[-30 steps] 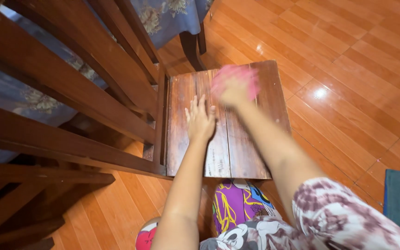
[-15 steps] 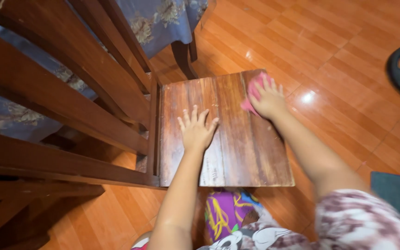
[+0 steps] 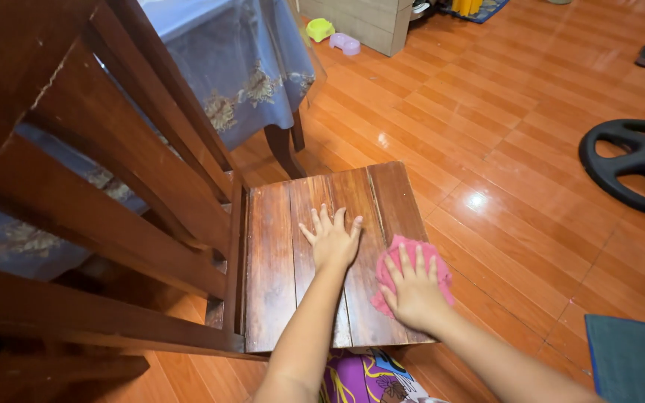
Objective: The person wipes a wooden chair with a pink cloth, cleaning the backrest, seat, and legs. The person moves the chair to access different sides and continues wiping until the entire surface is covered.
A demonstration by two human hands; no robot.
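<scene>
My left hand [image 3: 333, 240] lies flat, fingers spread, on the middle of a dark wooden chair seat [image 3: 274, 254]. My right hand [image 3: 412, 291] presses a pink cloth [image 3: 434, 261] onto the seat's near right corner, fingers spread over it. The chair's slatted backrest [image 3: 98, 201] rises at the left.
A table with a blue flowered cloth [image 3: 240, 67] and a dark leg [image 3: 281, 153] stands behind the chair. A black wheel-shaped object [image 3: 636, 168] lies on the orange wood floor at the right. A dark teal mat [image 3: 632, 358] is at the lower right. Small toys and a box sit far back.
My right hand has drawn the pink cloth from the seat's far right corner back to its near right corner. My left hand stays flat on the seat. The camera has tilted up.
</scene>
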